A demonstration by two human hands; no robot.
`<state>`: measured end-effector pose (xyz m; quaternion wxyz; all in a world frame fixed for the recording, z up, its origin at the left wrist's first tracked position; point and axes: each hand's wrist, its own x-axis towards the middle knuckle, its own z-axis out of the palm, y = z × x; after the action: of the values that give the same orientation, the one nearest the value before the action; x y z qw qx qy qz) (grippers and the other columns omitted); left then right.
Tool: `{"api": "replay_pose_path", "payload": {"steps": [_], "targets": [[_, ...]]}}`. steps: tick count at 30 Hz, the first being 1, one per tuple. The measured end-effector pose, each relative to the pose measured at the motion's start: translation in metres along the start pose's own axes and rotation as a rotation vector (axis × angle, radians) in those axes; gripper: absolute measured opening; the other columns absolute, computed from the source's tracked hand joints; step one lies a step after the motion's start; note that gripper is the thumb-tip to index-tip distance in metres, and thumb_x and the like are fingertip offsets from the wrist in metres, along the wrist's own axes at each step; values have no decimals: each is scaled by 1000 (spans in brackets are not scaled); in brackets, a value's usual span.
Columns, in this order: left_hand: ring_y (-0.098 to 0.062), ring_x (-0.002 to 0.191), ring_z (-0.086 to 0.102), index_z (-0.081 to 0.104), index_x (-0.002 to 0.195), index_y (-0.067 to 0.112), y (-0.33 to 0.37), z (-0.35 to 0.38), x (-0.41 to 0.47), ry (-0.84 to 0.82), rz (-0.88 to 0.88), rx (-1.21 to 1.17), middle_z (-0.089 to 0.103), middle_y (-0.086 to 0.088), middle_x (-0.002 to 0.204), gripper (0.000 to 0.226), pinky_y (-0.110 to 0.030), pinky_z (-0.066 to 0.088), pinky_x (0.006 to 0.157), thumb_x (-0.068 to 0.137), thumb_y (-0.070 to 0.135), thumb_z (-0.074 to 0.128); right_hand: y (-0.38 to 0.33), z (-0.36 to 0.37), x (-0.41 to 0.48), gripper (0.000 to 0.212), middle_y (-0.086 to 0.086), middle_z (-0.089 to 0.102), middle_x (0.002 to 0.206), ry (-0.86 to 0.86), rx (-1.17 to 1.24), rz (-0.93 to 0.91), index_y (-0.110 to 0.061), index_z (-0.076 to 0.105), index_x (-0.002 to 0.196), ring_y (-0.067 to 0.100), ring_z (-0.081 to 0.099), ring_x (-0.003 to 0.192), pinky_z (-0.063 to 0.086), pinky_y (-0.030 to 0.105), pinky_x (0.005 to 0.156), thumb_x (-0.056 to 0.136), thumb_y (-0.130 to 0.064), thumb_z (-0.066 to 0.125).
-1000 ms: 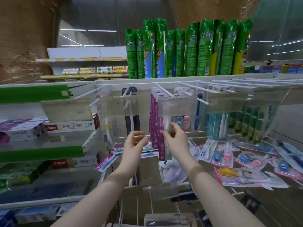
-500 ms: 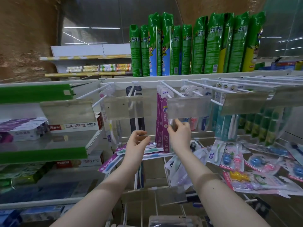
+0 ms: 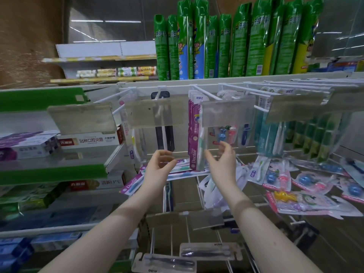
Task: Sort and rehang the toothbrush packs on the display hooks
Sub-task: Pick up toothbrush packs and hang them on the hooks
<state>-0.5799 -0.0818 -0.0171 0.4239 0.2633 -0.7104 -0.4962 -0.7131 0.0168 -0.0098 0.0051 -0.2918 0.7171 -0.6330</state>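
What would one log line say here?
left hand: empty | right hand: open, beside packs | packs: hung on hook

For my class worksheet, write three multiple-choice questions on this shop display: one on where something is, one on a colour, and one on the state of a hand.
1. Where do the green spray cans stand?
A) on the floor
B) on the shelf above the hooks
C) in a basket

2. What colour are the hanging Doctor packs?
A) magenta
B) yellow
C) black

3. What is the left hand doing?
A) gripping a toothpaste box
B) pressing a price tag
C) holding nothing

Answers:
1 B, the cans stand in a row on the shelf over the white hooks.
2 A, their card is magenta with white lettering.
3 C, its fingers curl loosely with nothing between them.
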Motion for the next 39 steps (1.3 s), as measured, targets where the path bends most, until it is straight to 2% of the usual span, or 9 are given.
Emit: {"api": "replay_pose_path", "payload": {"steps": [6,10,15,20,23,27,30,34,39], "targets": [[-8,94,61,56,106,17,-16,-33,-9,26,35,147,63,2,102,20,-13,47,67,88,14,64,8,5,-35,23,0,55,106,-84,225,94,-18,47,109,16,56,98,45,22,81,91,-22,61],[-13,94,59,56,103,17,-25,-54,-10,73,34,306,62,3,100,18,-26,47,79,87,14,65,8,26,-46,14,7,57,95,-193,491,412,-9,49,103,18,58,80,51,34,82,93,-15,57],[-16,96,58,56,106,18,-45,-68,-3,103,6,508,62,1,103,24,-30,48,78,84,20,67,6,56,-52,16,17,57,110,-228,609,627,-5,49,108,29,58,102,48,35,90,94,-11,54],[-27,107,52,49,118,21,-65,-74,10,-30,-60,902,53,-5,119,38,-39,48,87,84,28,62,9,79,-53,35,25,53,129,-200,551,702,2,49,125,35,52,121,44,38,100,93,-10,54],[-31,117,46,40,126,20,-76,-78,17,-117,-122,1067,44,-9,128,46,-45,43,97,86,34,60,15,94,-44,22,31,42,137,-130,547,807,-5,52,112,38,44,129,42,40,104,91,-9,56],[-34,120,44,34,130,17,-81,-76,23,-181,-265,1078,37,-13,133,51,-48,44,97,89,33,60,27,111,-24,47,19,39,142,-91,621,933,-2,41,134,30,42,130,39,37,105,91,-12,58],[-34,122,42,30,134,14,-83,-72,28,-208,-293,1124,36,-15,134,50,-43,44,98,92,24,56,33,122,-11,57,18,35,146,-57,701,987,-4,36,140,31,38,134,36,38,109,90,-14,61],[-34,129,33,30,135,10,-84,-73,35,-247,-292,1193,36,-16,138,45,-40,36,101,95,16,49,37,130,-3,49,15,43,143,-44,770,1008,-9,44,136,29,42,132,37,39,106,91,-14,60],[-35,130,32,30,137,7,-81,-76,36,-273,-304,1184,32,-17,139,57,-39,34,105,93,34,54,40,132,-3,41,13,50,137,-54,770,1005,-9,46,134,27,47,128,41,35,100,94,-10,54]]}}
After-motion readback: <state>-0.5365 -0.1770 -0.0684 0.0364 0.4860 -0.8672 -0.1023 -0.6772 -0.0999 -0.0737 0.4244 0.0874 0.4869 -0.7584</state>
